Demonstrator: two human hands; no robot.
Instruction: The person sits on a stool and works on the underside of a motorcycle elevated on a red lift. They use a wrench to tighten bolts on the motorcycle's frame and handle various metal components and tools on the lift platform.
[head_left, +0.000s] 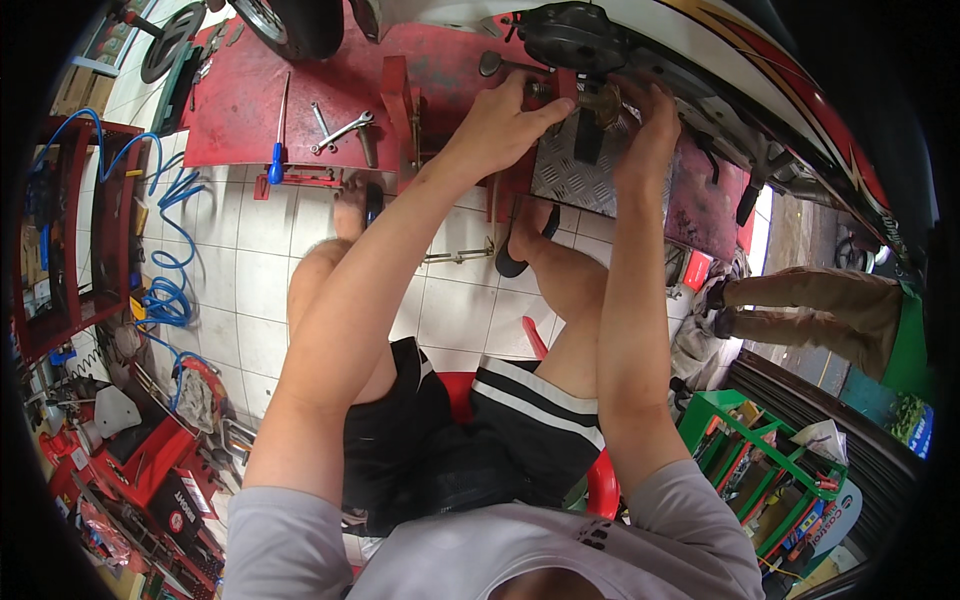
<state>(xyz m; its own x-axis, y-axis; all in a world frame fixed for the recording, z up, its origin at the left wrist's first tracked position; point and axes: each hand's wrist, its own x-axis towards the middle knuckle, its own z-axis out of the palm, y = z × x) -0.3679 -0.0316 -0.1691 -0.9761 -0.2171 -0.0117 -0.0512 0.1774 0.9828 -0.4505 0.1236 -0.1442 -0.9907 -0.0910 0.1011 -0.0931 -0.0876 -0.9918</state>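
Note:
Both my arms reach forward to the far side of a red work platform (pixel 320 55), beneath a motorcycle. My left hand (pixel 508 118) is closed, thumb stretched along a dark cylindrical metal part beside a red upright post; its exact kind is unclear. A brownish, worn metal piece (pixel 600 103) sits between my hands. My right hand (pixel 652 132) curls at the right of that piece, its fingertips partly hidden, so its grip does not show. Below them lies a silver tread plate (pixel 575 178). A black engine cover (pixel 572 38) is just beyond.
Left on the platform lie a blue-handled screwdriver (pixel 277 160) and a combination wrench (pixel 345 132). A coiled blue air hose (pixel 170 300) and red tool cart (pixel 75 230) stand left. At right are a green tool rack (pixel 720 425) and another person's legs (pixel 810 305).

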